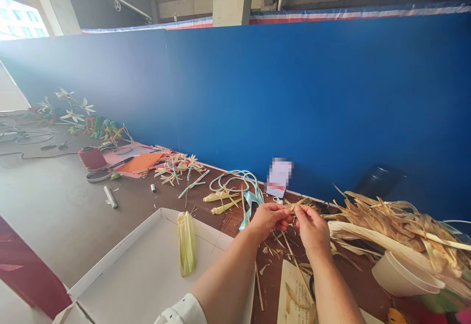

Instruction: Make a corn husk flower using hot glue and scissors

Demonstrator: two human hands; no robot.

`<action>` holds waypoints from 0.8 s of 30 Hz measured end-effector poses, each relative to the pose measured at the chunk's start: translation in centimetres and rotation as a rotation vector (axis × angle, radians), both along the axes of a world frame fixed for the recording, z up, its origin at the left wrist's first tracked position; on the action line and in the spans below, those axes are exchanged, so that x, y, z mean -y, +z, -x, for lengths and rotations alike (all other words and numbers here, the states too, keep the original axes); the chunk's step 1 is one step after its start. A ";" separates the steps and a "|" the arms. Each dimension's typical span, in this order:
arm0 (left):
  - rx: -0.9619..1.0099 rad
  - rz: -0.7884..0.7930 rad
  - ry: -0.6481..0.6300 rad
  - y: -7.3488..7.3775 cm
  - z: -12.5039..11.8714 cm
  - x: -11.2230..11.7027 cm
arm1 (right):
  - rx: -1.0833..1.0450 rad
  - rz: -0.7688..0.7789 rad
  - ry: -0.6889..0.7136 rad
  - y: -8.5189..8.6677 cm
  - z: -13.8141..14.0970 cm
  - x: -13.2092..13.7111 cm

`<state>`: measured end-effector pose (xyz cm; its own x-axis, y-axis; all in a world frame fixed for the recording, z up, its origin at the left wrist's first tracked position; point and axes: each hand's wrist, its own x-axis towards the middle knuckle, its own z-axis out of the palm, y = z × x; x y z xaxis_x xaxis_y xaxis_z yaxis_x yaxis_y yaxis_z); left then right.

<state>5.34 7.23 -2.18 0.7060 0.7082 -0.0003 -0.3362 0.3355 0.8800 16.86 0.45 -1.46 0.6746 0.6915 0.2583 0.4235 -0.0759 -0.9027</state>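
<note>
My left hand [268, 221] and my right hand [312, 229] meet over the brown table, both pinching a small piece of dried corn husk [296, 206] between thumb and fingers. Thin husk strips [290, 250] trail down from it onto the table. A folded pale-green husk bundle [186, 243] lies in a shallow white box lid [140, 275] to the left of my left forearm. A big pile of dried husks [397, 228] lies to the right of my right hand.
A beige bowl [403, 275] sits under the husk pile. Light-blue ribbon loops [239, 184], husk flowers [176, 167], orange paper [142, 162], a dark red cup [91, 158] and a white card [278, 176] lie along the blue partition wall [294, 98].
</note>
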 end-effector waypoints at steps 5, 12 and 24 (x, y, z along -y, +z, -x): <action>0.001 -0.012 -0.008 -0.1 0.0 0.0 | 0.002 0.000 0.012 0.0 0.0 0.0; -0.006 -0.017 0.009 -0.3 0.0 -0.1 | -0.014 -0.009 0.023 0.0 0.2 0.1; -0.039 -0.018 0.046 -0.2 0.0 -0.1 | -0.099 -0.083 0.033 -0.4 0.4 -0.1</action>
<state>5.38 7.32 -2.39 0.6727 0.7398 -0.0138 -0.3161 0.3042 0.8986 16.47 0.57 -1.91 0.6770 0.6926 0.2490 0.3332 0.0132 -0.9428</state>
